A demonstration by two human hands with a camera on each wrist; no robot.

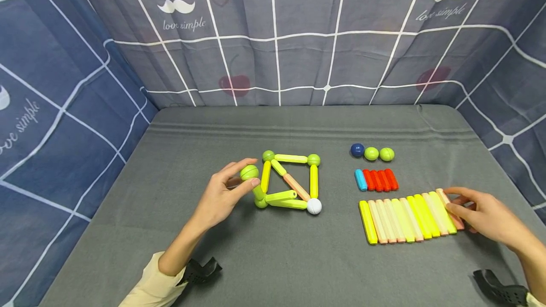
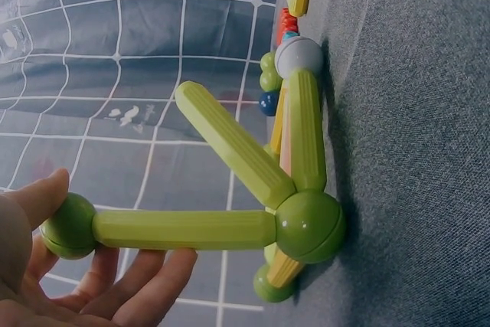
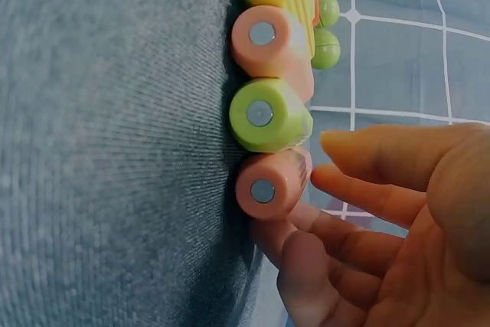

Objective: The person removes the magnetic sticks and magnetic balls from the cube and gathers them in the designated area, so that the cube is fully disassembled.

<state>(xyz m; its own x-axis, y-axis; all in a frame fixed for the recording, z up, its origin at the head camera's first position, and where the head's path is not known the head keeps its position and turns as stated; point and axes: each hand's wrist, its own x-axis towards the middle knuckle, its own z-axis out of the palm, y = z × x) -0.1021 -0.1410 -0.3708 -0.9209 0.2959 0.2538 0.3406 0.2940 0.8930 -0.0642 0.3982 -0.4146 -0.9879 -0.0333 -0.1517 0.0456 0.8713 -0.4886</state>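
Note:
My left hand (image 1: 222,195) holds a green ball (image 1: 249,172) between thumb and fingers; in the left wrist view it caps a green magnetic stick (image 2: 184,230). That stick rises from a green corner ball (image 2: 310,227) of a flat four-sided frame, whose far side is a yellow-green stick (image 1: 291,158). Another green stick (image 2: 233,143) slants up from the same corner, its far end free. A white ball (image 1: 314,206) forms the near right corner. Over on the right, my right hand (image 1: 490,214) has thumb and fingers around the pink stick (image 3: 268,188) ending a row of sticks.
Yellow, green and pink sticks (image 1: 407,219) lie side by side at the right. Beyond them are short red sticks (image 1: 379,180) and a blue one (image 1: 360,180). Behind these sit a dark blue ball (image 1: 357,150) and two green balls (image 1: 378,154). Curtains (image 1: 298,13) surround the grey table (image 1: 204,141).

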